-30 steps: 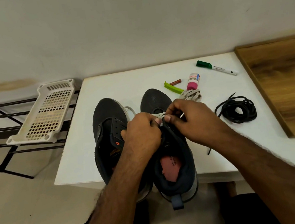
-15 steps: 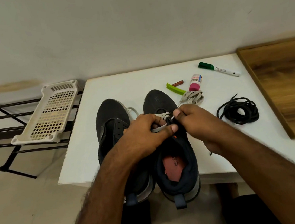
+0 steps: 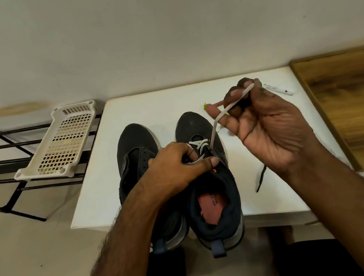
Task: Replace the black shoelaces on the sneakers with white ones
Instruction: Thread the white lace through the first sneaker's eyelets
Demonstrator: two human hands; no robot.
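Pinching white lace (image 3: 215, 126) taut, right hand (image 3: 266, 132) raised; left hand (image 3: 175, 163) steadying sneaker (image 3: 210, 180).

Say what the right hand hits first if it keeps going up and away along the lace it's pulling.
Probably the marker, lying just beyond the right hand that pinches the white lace. The hand looks raised above the table, so it may pass over; depth unclear.

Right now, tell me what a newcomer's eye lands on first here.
The raised right hand, right of centre, pulling a white lace taut up out of the right sneaker. Beside it the left hand grips that shoe's eyelet area, and the left sneaker stands alongside on the white table.
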